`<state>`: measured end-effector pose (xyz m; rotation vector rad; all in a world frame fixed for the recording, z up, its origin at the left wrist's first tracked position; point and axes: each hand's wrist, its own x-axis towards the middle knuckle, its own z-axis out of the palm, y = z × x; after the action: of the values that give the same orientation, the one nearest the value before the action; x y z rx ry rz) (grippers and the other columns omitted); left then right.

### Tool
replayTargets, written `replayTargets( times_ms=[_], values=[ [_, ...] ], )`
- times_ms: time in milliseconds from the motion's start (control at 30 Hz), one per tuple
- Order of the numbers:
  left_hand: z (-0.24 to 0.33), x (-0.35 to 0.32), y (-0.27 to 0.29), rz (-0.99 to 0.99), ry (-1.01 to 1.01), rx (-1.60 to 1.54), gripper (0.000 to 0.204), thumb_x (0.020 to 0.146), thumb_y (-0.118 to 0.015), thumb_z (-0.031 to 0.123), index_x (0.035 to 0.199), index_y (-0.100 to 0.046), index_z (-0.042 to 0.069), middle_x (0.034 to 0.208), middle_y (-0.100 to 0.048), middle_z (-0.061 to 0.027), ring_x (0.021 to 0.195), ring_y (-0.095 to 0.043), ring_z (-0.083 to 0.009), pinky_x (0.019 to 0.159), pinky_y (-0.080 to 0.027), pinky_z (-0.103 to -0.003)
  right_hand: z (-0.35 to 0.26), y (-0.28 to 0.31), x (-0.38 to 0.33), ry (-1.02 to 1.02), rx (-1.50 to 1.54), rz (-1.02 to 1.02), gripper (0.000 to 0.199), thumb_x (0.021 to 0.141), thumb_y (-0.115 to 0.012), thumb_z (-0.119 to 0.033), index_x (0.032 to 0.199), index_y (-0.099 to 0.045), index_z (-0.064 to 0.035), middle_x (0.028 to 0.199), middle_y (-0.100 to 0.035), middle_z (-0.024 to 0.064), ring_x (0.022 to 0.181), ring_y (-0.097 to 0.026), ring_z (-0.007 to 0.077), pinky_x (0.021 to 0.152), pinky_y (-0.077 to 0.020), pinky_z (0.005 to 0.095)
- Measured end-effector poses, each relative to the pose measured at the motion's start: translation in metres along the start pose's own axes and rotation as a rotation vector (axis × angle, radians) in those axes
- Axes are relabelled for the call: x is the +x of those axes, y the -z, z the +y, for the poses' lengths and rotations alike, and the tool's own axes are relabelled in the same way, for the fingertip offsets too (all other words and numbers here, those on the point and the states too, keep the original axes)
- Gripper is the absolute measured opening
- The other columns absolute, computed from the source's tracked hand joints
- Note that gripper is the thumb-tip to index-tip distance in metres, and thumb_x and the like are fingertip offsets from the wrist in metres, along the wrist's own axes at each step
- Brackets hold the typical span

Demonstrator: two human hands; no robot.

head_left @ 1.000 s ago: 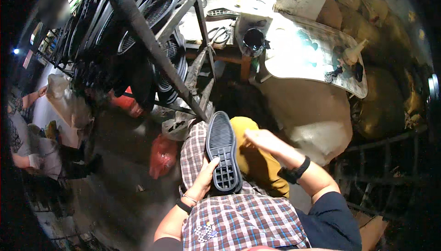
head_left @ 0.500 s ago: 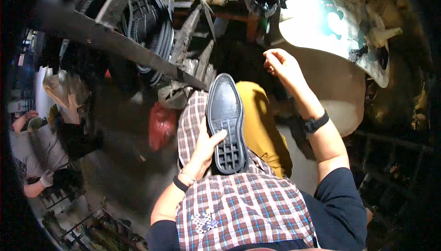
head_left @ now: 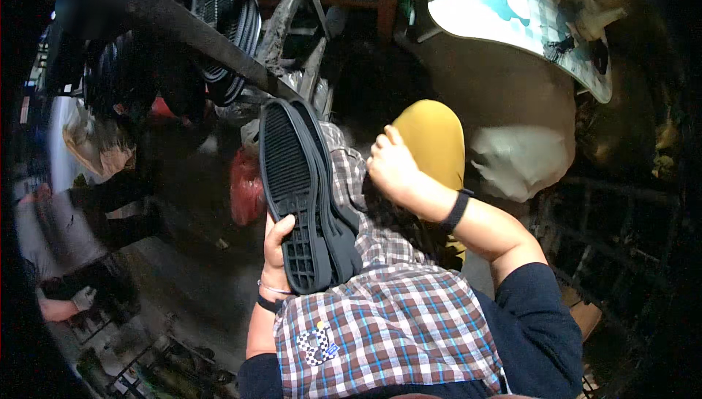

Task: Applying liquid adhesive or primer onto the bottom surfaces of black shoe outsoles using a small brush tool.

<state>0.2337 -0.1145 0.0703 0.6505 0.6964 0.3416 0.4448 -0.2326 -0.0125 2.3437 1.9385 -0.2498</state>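
Note:
My left hand (head_left: 276, 251) grips a black shoe (head_left: 301, 193) by its heel end, sole turned up and to the left, toe pointing away. A plaid checked cloth (head_left: 387, 326) covers my lap beneath it. My right hand (head_left: 391, 166) rests in a loose fist on the cloth just right of the shoe, beside my knee in yellow trousers (head_left: 433, 136). A black band sits on my right wrist (head_left: 456, 211). Whether the right hand holds anything small is hidden.
A rack of black shoe soles (head_left: 219, 12) hangs at upper left behind a dark slanted bar (head_left: 183, 26). A white board with a pale printed cover (head_left: 512, 19) sits at upper right over a pale bag (head_left: 519, 158). Another person (head_left: 73, 238) crouches at left. A red bag (head_left: 245, 187) lies by the shoe.
My right hand came down from the board at upper right to my lap beside the shoe. The shoe tilted onto its side, and the view shifted downward.

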Motion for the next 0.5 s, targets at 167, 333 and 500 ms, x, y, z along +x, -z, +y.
replayTargets(
  times_ms=[167, 333, 500],
  values=[
    [-0.012, 0.000, 0.002, 0.033, -0.074, 0.038, 0.066, 0.080, -0.058, 0.016, 0.140, -0.036, -0.001, 0.131, -0.052, -0.0150, 0.115, -0.056, -0.0270, 0.102, -0.044, -0.039, -0.001, -0.055, 0.036, 0.019, 0.040, -0.747, 0.033, 0.090, -0.053, -0.029, 0.114, -0.070, -0.0118, 0.119, -0.067, 0.0076, 0.118, -0.058, 0.0273, 0.109, -0.0223, 0.0598],
    [-0.013, -0.006, 0.008, 0.129, -0.094, -0.004, 0.064, 0.078, -0.056, 0.014, 0.138, -0.040, 0.000, 0.129, -0.054, -0.0146, 0.114, -0.057, -0.0280, 0.101, -0.046, -0.040, -0.002, -0.108, 0.052, -0.136, 0.655, -1.008, 0.036, 0.088, -0.054, -0.026, 0.118, -0.067, -0.0102, 0.122, -0.065, 0.0128, 0.113, -0.061, 0.0274, 0.102, -0.0398, 0.0411],
    [-0.011, -0.013, 0.005, 0.116, -0.074, 0.026, 0.055, 0.078, -0.060, 0.018, 0.128, -0.051, -0.004, 0.119, -0.061, -0.0132, 0.102, -0.063, -0.0240, 0.092, -0.051, -0.037, 0.006, -0.189, 0.005, 0.087, 1.000, -0.052, 0.024, 0.086, -0.063, -0.030, 0.093, -0.067, -0.0068, 0.095, -0.069, 0.0124, 0.090, -0.063, 0.0269, 0.082, -0.0486, 0.0376]
  ],
)
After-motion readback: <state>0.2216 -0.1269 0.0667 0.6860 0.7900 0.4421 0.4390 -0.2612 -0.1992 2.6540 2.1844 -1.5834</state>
